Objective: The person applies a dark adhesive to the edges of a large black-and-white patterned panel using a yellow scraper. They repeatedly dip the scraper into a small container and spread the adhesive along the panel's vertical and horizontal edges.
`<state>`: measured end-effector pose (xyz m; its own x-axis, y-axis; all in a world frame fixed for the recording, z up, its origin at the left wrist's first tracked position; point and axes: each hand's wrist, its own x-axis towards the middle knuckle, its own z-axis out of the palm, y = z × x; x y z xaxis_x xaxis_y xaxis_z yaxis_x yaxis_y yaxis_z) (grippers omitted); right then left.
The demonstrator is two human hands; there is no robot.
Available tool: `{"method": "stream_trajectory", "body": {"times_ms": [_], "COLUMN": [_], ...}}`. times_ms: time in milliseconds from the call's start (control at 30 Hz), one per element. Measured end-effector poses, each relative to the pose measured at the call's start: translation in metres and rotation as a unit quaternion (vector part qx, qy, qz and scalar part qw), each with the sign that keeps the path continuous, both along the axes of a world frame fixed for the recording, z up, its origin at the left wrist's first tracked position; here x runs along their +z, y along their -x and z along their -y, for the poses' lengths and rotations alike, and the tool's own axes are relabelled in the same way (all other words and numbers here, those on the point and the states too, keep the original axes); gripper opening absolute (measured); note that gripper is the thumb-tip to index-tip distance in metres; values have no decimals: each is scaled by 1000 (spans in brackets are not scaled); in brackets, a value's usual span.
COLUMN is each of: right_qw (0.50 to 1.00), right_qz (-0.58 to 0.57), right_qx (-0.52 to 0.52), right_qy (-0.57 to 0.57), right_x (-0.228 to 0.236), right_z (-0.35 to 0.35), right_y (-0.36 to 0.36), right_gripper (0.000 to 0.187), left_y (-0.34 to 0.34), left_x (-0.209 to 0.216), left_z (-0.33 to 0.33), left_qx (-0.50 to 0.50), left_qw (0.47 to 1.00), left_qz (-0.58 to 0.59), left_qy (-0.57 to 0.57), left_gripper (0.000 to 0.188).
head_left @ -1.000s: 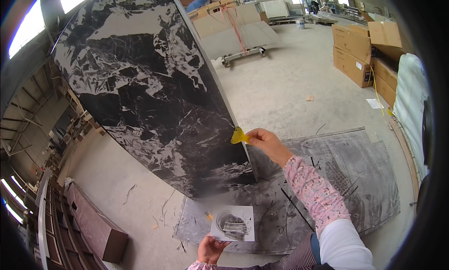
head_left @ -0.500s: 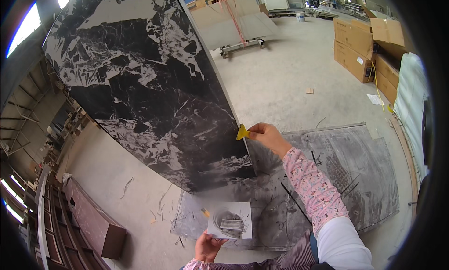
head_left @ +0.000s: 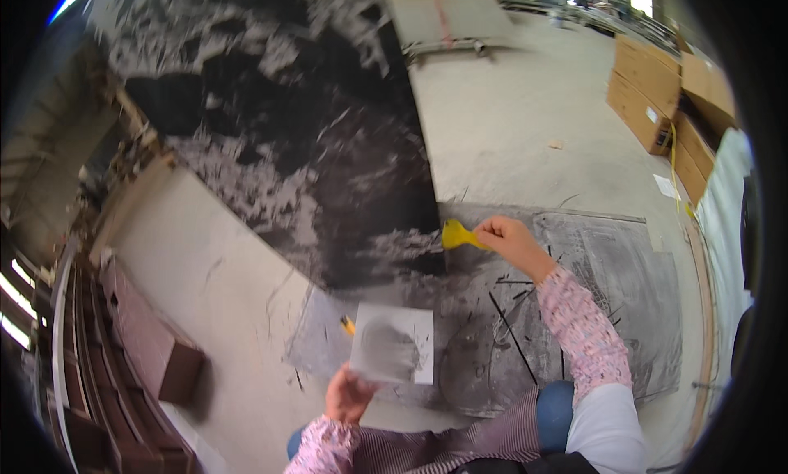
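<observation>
My right hand (head_left: 510, 242) pinches a small yellow plastic scraper (head_left: 460, 235). The scraper's wide end is at the right edge of a black marble-patterned panel (head_left: 238, 105), close to the panel's near corner. White and grey veins run over the panel's dark face. My left hand (head_left: 348, 393) holds a square white board (head_left: 423, 330) by its near left corner, low in front of me. Dark grey paste (head_left: 387, 351) is smeared across the board. A yellow and dark object (head_left: 348, 325) shows at the board's left side; its kind is unclear.
Scuffed dark sheets (head_left: 599, 252) with thin black strips (head_left: 513, 337) lie on the floor under my right arm. Cardboard boxes (head_left: 644, 92) stand far right. Brown metal framing (head_left: 123, 367) and a maroon box-shaped beam (head_left: 148, 334) lie left. A wheeled rack (head_left: 447, 47) stands behind.
The view has tipped downward. My right hand has moved the scraper along the panel's right edge toward its near corner. My left hand still holds the board.
</observation>
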<state>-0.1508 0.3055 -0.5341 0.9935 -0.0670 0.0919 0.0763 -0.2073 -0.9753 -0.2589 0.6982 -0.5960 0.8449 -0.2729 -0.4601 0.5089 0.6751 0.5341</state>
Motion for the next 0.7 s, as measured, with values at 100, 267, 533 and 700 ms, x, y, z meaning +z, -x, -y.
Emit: {"method": "stream_trajectory", "body": {"times_ms": [100,267,533,700], "right_qw": [991,959,967,857], "right_qz": [-80,-188,-210,-338], "right_qx": [99,207,114,137], "right_qy": [42,-46,-92,-363], "right_x": [1,5,-36,-101], "right_z": [-34,-100,-51,-95], "right_y": [54,96,70,95], "right_gripper": [19,20,12,14], "left_y": [-4,-4,9,25], "left_x": [7,9,-10,3], "left_z": [10,8,0,19], "left_qx": [-22,16,-60,-148], "left_qw": [1000,1000,983,944], "left_qz": [19,-22,-8,-15], "left_qy": [9,13,173,294], "left_gripper": [14,18,43,61]}}
